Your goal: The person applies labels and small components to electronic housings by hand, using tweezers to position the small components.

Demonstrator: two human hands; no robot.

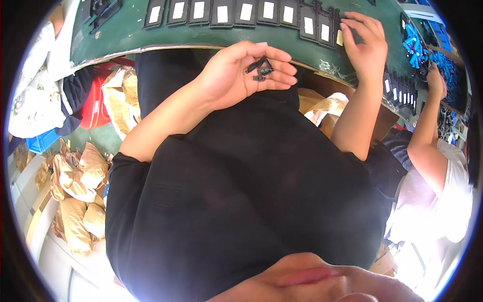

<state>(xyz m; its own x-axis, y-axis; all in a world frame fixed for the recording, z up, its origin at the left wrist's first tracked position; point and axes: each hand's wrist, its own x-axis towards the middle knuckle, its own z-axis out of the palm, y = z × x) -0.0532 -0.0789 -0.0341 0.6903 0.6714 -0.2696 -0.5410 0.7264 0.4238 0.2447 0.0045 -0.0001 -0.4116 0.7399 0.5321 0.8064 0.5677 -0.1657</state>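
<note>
My left hand point(236, 68) is turned palm up and cupped in front of my chest, just off the table's near edge. Several small black plastic parts point(260, 69) lie loose in it near the fingers. Reaching over the table, my right hand point(366, 45) is at the right end of a row of flat black rectangular plates point(324, 33), each with a pale label. Its thumb and a fingertip meet at the endmost plate's edge; whatever they pinch is too small to make out. Part of that last plate is hidden beneath the hand.
The green table point(115, 38) carries more black pieces point(103, 15) at the far left and a second row of plates point(400, 93) at the right. There a co-worker's hand point(435, 83) reaches toward blue parts point(413, 45). Brown paper bundles point(75, 216) lie at the left.
</note>
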